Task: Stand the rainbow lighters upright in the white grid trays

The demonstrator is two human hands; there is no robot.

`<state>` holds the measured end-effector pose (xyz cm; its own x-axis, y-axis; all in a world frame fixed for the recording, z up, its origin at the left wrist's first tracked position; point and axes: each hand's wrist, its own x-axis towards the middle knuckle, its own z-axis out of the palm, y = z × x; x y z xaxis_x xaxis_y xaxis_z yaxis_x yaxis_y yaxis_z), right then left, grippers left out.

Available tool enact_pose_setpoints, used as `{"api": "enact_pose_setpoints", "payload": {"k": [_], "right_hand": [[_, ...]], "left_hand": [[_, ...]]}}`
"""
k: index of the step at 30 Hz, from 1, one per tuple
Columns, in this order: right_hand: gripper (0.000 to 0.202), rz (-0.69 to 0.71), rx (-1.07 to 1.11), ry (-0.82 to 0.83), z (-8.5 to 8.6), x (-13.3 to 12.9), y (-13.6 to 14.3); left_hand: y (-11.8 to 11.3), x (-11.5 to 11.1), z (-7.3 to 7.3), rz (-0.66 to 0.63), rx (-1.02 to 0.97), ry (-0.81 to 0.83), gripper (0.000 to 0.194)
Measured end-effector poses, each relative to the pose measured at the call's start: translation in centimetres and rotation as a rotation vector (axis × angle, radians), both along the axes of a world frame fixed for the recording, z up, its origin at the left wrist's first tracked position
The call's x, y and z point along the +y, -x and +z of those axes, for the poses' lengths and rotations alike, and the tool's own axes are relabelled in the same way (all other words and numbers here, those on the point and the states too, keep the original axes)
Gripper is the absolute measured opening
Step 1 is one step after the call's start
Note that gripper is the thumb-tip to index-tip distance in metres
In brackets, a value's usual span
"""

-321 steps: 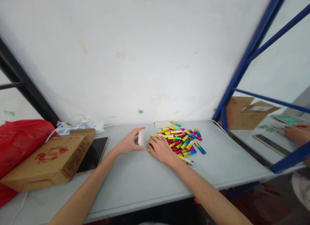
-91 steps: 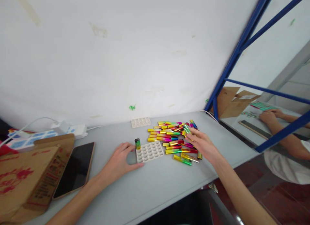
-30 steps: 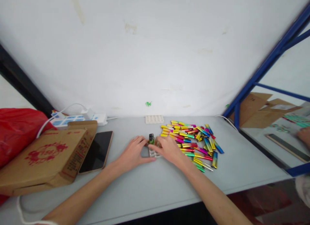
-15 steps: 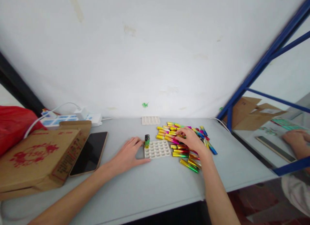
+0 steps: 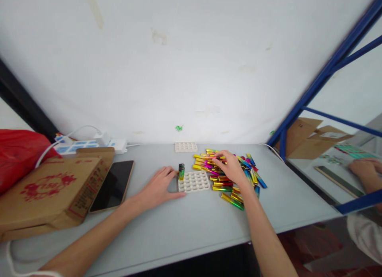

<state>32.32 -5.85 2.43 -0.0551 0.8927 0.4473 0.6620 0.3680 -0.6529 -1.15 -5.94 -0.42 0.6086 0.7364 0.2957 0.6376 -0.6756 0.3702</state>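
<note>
My left hand (image 5: 162, 186) rests on the table at the left edge of a white grid tray (image 5: 195, 182), fingers and thumb apart, holding nothing. Two dark-topped, green-yellow cylinders (image 5: 181, 172) stand upright in the tray's back left corner. Right of the tray lies a pile of shiny metallic-coloured tubes (image 5: 222, 183) in yellow, green, pink, red and blue. My right hand (image 5: 228, 165) is over the back of this pile, fingers bent down toward the tubes; whether anything is between its fingertips is too small to tell.
A second white tray (image 5: 186, 147) lies by the wall. At the left are a brown cardboard box (image 5: 50, 189), a dark phone-like device (image 5: 112, 185), a power strip (image 5: 89, 145) and a red bag (image 5: 24, 157). Beyond the blue frame (image 5: 313, 94), another person's hands (image 5: 365, 169) rest near an open carton (image 5: 316, 139).
My right hand has moved slightly back and left over the pile, its fingers lifting off the pink-and-gold tube. My left hand stays by the tray.
</note>
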Motion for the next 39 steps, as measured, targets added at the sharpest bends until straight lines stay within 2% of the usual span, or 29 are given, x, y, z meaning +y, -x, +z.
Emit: {"api": "enact_pose_setpoints", "payload": {"k": [3, 6, 9, 13, 17, 19, 23, 26, 33, 37, 39], "right_hand": [[0.042, -0.041, 0.404, 0.013, 0.3, 0.3, 1.6], [0.049, 0.019, 0.797, 0.066, 0.6, 0.2, 3.7], [0.053, 0.126, 0.941, 0.19, 0.9, -0.3, 5.6], [0.058, 0.216, 0.884, 0.326, 0.9, -0.8, 7.3], [0.06, 0.243, 0.765, 0.431, 0.0, -1.0, 8.4], [0.06, 0.19, 0.673, 0.386, -0.6, -1.0, 8.7], [0.062, 0.041, 0.414, 0.168, -1.6, -1.0, 9.0], [0.06, -0.009, 0.264, 0.077, -2.0, -1.1, 9.0], [0.043, 0.072, 0.078, 0.053, -2.0, -1.5, 9.2], [0.044, 0.067, 0.054, 0.044, -1.6, -1.7, 9.4], [0.039, 0.108, 0.07, 0.066, -1.4, -1.9, 9.4]], "left_hand": [[0.0, 0.0, 0.0, -0.002, -0.012, -0.007, 0.058], [0.0, 0.0, -0.1, 0.002, -0.008, -0.008, 0.057], [0.0, 0.0, -0.2, -0.003, -0.029, -0.018, 0.056], [0.0, 0.0, -0.2, -0.009, -0.045, -0.009, 0.055], [-0.1, -0.1, 0.1, -0.008, -0.024, -0.006, 0.056], [-0.1, -0.1, 0.2, -0.009, -0.008, -0.003, 0.057], [-0.1, -0.1, 0.2, -0.008, -0.016, 0.008, 0.057], [0.0, -0.1, 0.0, -0.006, -0.025, 0.003, 0.058], [0.0, -0.1, 0.0, -0.012, -0.011, -0.001, 0.059], [0.0, -0.1, 0.0, -0.015, -0.011, 0.005, 0.058], [0.0, -0.1, 0.0, -0.018, -0.02, 0.002, 0.056]]}}
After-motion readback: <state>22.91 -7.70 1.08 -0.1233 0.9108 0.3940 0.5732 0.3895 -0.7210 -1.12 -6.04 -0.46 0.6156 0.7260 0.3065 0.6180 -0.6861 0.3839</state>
